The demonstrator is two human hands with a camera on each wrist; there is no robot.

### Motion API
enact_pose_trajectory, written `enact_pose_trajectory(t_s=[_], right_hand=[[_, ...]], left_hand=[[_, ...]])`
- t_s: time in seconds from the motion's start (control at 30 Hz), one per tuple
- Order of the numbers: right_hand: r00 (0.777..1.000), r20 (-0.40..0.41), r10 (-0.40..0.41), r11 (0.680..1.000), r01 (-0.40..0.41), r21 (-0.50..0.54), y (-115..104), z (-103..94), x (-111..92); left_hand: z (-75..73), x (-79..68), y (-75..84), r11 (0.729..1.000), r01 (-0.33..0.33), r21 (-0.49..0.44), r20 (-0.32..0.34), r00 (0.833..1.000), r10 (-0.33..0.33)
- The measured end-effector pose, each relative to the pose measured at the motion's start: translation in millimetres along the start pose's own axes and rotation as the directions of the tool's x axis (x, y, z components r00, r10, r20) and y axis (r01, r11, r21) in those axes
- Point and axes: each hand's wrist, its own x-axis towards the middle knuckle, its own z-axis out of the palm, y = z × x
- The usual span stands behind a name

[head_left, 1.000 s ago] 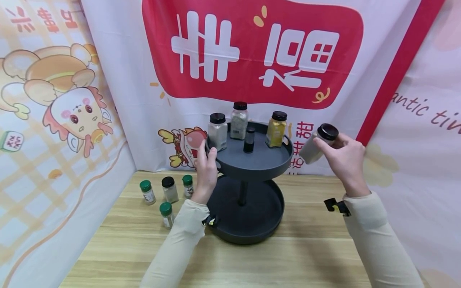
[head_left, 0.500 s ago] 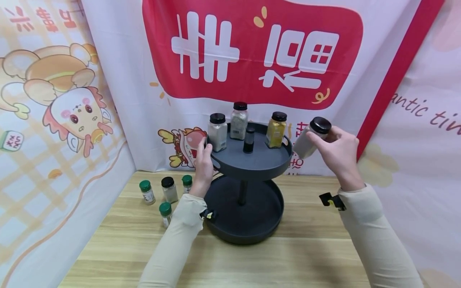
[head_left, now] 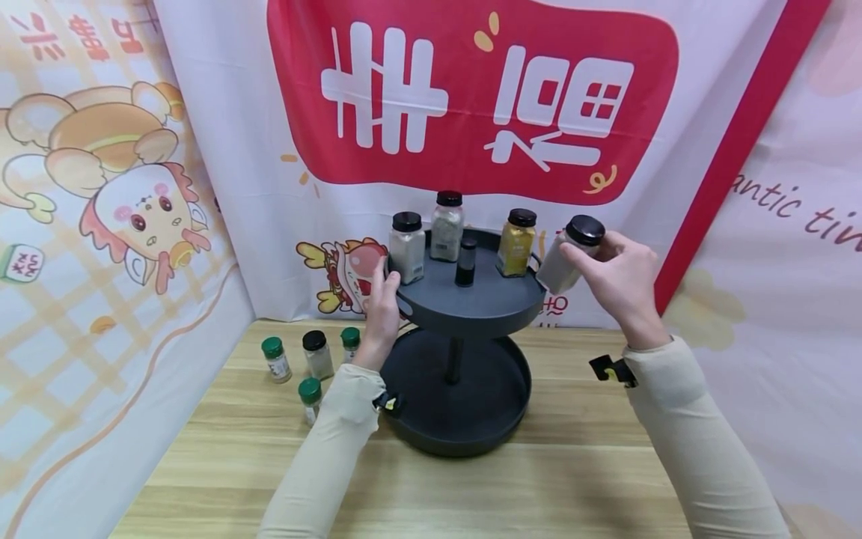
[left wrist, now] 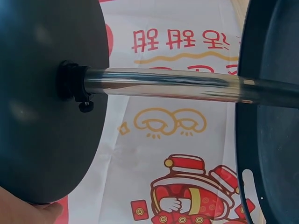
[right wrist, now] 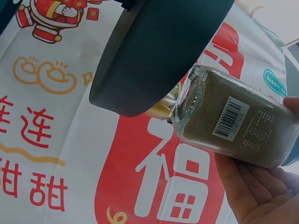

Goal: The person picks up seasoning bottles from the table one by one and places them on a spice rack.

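My right hand [head_left: 622,281] holds a square glass spice jar [head_left: 566,258] with a black lid, thumb and fingers around its upper part. The jar tilts, its base overlapping the right rim of the two-tier tray [head_left: 471,326] in the head view. In the right wrist view the jar [right wrist: 233,116] shows greyish powder and a barcode label. My left hand [head_left: 380,318] grips the upper tier's left rim. On that tier stand two pale-filled jars, a left jar [head_left: 407,251] and a back jar [head_left: 447,228], plus a yellow jar [head_left: 516,243], all black-lidded.
Left of the tray, a black-lidded jar [head_left: 318,358] and several green-lidded bottles [head_left: 276,363] stand on the wooden table [head_left: 539,486]. The lower tier [head_left: 458,419] sits beneath the upper one, joined by a metal post [left wrist: 163,84]. A printed cloth [head_left: 471,90] hangs behind.
My right hand has moved left with the jar, bringing it from beside the tray to the upper tier's right rim. The left hand stays at the left rim, barely shifted.
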Motion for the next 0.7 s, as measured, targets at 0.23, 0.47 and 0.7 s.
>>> enact_pose_trajectory(t_s=[0.23, 0.47, 0.7], right_hand=[[1.0, 0.028, -0.002, 1.0, 0.002, 0.002, -4.9, 0.0, 2.8], [0.998, 0.067, 0.016, 1.0, -0.017, 0.013, -9.7, -0.2, 5.1], [0.996, 0.084, 0.03, 0.999, -0.032, 0.022, -10.4, 2.9, 4.8]], left_hand=[[0.3, -3.4, 2.1, 1.0, 0.016, -0.004, -0.012, 1.0, -0.016], [0.5, -7.1, 3.4, 1.0, 0.001, 0.01, -0.016, 1.0, 0.0], [1.4, -11.5, 5.4, 1.0, -0.011, 0.015, -0.026, 1.0, 0.011]])
